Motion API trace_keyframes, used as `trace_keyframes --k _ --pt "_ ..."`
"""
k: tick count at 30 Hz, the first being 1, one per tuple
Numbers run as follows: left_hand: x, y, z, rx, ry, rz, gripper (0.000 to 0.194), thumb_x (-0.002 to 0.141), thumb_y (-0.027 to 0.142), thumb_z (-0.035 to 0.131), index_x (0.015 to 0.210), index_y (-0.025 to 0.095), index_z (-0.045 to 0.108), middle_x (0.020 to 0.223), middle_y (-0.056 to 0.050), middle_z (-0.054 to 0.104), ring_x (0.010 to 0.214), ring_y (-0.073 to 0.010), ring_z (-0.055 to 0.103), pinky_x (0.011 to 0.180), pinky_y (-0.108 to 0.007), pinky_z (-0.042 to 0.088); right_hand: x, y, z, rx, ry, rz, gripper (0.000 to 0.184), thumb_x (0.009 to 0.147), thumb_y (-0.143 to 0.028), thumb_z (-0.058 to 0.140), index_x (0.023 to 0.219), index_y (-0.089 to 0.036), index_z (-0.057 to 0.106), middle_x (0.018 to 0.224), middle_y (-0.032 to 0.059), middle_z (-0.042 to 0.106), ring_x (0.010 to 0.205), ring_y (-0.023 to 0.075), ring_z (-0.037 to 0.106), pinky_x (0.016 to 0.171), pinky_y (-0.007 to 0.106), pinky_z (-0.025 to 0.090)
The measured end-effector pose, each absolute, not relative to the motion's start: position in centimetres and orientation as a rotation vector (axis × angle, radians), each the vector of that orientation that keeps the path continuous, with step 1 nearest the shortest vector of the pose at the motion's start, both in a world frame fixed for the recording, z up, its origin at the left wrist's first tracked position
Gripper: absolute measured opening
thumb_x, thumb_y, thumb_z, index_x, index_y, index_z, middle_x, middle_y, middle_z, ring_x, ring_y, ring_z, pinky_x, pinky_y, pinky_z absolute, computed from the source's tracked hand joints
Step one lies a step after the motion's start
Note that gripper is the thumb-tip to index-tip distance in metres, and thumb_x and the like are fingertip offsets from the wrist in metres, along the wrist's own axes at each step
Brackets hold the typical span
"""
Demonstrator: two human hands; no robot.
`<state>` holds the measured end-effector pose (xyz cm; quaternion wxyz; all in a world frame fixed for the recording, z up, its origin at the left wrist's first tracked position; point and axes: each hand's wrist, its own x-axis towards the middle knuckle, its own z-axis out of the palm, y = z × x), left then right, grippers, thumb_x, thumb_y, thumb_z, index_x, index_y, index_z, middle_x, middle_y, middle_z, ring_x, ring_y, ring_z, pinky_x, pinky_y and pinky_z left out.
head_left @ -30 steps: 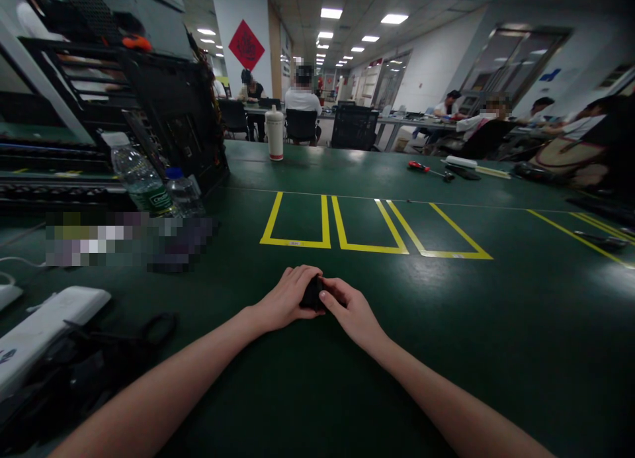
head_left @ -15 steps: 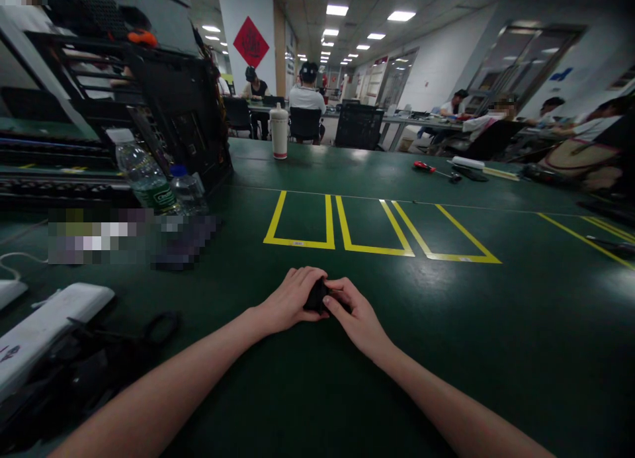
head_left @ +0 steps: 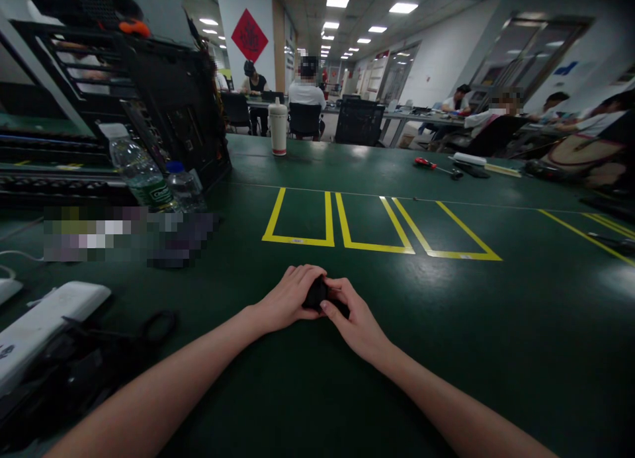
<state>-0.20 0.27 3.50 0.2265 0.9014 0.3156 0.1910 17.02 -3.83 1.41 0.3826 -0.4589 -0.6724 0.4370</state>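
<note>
Between my two hands is a small dark object, black all over and mostly covered by fingers, so its kind does not show. My left hand curls round its left side, with the thumb low and the fingers over the top. From the right, the thumb and fingertips of my right hand close on its other side. Both hands are low over the green table, nearer to me than the yellow tape outlines.
To the left are a white power strip, black cables, a large plastic bottle and a smaller blue-capped bottle. A white tumbler stands farther back. A red-handled screwdriver lies right of it. People sit at desks beyond.
The view has shifted very slightly. Both hands stay round the dark object, and the right thumb has moved a little to the left.
</note>
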Motion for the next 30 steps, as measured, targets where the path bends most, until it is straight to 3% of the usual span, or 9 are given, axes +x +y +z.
trace_keyframes --k 7,20,30 --pt "-0.14 0.19 3.49 2.485 0.866 0.540 0.053 0.074 0.028 0.061 0.117 0.019 0.032 0.116 -0.008 0.045 0.104 -0.0218 0.045 0.087 -0.037 0.036 16.87 -3.64 1.46 -1.152 -1.688 1.125 0.016 0.085 -0.025 0.042 0.100 -0.024 0.046 0.096 0.0021 0.050 0.088 0.0162 0.054 0.076 0.034 0.049" --pt "-0.11 0.17 3.34 2.501 0.873 0.547 0.055 0.072 0.025 0.062 0.117 0.021 0.030 0.117 -0.008 0.045 0.106 -0.0228 0.045 0.087 -0.038 0.036 17.00 -3.73 1.18 -1.102 -1.729 1.072 0.023 0.082 -0.017 0.046 0.104 -0.024 0.044 0.105 0.0028 0.047 0.096 0.0166 0.051 0.086 0.036 0.045" --pt "-0.21 0.17 3.35 2.553 0.869 0.533 0.056 0.074 0.027 0.060 0.120 0.020 0.028 0.119 -0.010 0.044 0.107 -0.0235 0.044 0.088 -0.040 0.034 16.96 -3.74 1.58 -1.135 -1.666 1.144 0.018 0.083 -0.022 0.045 0.101 -0.024 0.046 0.103 0.0028 0.049 0.096 0.0172 0.052 0.079 0.034 0.049"
